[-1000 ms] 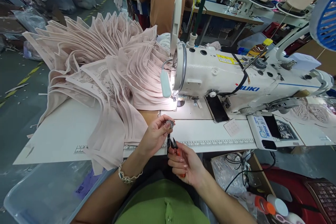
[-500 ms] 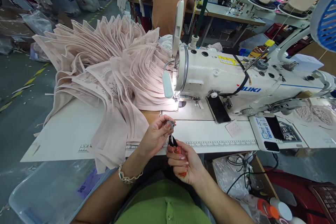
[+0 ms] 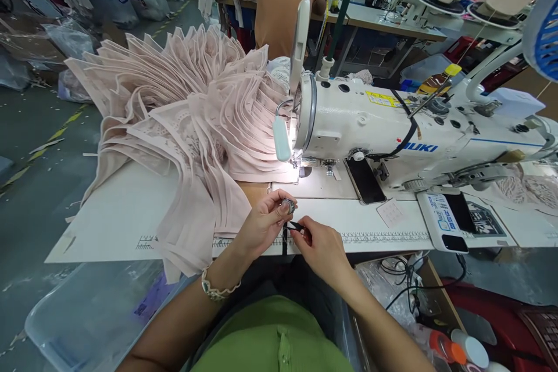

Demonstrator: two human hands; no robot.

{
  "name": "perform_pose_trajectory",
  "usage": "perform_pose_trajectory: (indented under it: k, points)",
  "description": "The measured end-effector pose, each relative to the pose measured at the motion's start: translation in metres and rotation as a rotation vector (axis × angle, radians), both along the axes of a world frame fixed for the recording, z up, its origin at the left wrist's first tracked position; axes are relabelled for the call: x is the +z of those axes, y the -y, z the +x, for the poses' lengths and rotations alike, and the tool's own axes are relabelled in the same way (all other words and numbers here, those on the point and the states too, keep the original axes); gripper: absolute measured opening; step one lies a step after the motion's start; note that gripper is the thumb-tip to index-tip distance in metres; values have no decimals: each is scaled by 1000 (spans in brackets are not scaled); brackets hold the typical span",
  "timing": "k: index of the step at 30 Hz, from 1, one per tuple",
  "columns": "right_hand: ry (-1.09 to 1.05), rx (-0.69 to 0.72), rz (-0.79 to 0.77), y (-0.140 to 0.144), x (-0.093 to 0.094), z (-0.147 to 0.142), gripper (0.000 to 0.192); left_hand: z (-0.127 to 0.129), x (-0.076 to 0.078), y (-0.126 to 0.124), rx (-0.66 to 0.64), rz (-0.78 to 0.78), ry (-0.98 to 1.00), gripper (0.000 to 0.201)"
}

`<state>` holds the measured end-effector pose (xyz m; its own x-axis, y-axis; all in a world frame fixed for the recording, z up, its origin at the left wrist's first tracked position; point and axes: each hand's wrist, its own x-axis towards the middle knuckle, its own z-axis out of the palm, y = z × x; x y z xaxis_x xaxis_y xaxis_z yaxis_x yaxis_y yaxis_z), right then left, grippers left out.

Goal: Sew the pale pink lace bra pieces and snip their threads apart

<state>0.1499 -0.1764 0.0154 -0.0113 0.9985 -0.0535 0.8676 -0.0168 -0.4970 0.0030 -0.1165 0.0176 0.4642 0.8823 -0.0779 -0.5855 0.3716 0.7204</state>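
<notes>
In front of the sewing machine [image 3: 357, 116], my left hand [image 3: 261, 224] pinches a small round metal bobbin case [image 3: 289, 204] between thumb and fingers. My right hand [image 3: 325, 250] is closed around thread snips, its back turned up. The dark blades of the snips [image 3: 297, 225] point left, just below the bobbin case; the handle is mostly hidden in my palm. A narrow black strip [image 3: 285, 239] hangs below my left fingers at the table edge. Left of the needle, a big heap of pale pink fabric pieces [image 3: 187, 110] covers the table.
A phone [image 3: 365, 180] and a paper slip [image 3: 390, 213] lie under the machine arm, near a white control box [image 3: 442, 221]. A ruler strip [image 3: 375, 237] runs along the table's front. Below left stands a clear plastic bin [image 3: 87, 314]. Another person [image 3: 283, 6] sits ahead.
My right hand has turned over, and the snips now point left instead of upward, hiding their orange handle. My left hand still pinches the bobbin case. The whole view has shifted slightly.
</notes>
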Motion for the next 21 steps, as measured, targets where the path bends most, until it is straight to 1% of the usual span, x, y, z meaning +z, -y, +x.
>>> perform_pose_trajectory:
  k: [6,9,10,12,13,14,15,16,17,18,19,20,21]
  points:
    - [66,38,35,-1,-4,-3,21,1,-1,1,-11,7,-4,28]
    - [89,42,23,-2,-7,3,20,0,-2,-1,-6,11,-6,27]
    - [112,28,31,-4,-8,7,18,-1,-1,-1,0,17,-6,26]
    - [200,-48,99,-14,-10,20,14,-6,0,2,-11,60,-13,25]
    - [268,-106,156,-22,-11,28,18,-9,-1,6,-57,106,-27,24]
    - [340,-158,217,-30,-13,37,23,-13,-3,11,-150,168,-55,23]
    - [410,-190,272,-39,-14,47,28,-16,-7,18,-289,237,-94,22]
    - [465,-194,305,-47,-16,56,31,-19,-14,26,-456,302,-144,21]
    - [501,-185,327,-55,-17,63,32,-20,-24,36,-626,343,-202,20]
    - [522,-169,345,-60,-19,69,33,-20,-37,45,-766,347,-257,19]
    - [525,-154,363,-64,-20,73,34,-18,-51,53,-825,313,-305,19]
    - [507,-142,390,-65,-22,73,34,-15,-66,60,-786,218,-334,20]
    - [468,-124,428,-64,-24,71,33,-11,-81,65,-665,144,-287,20]
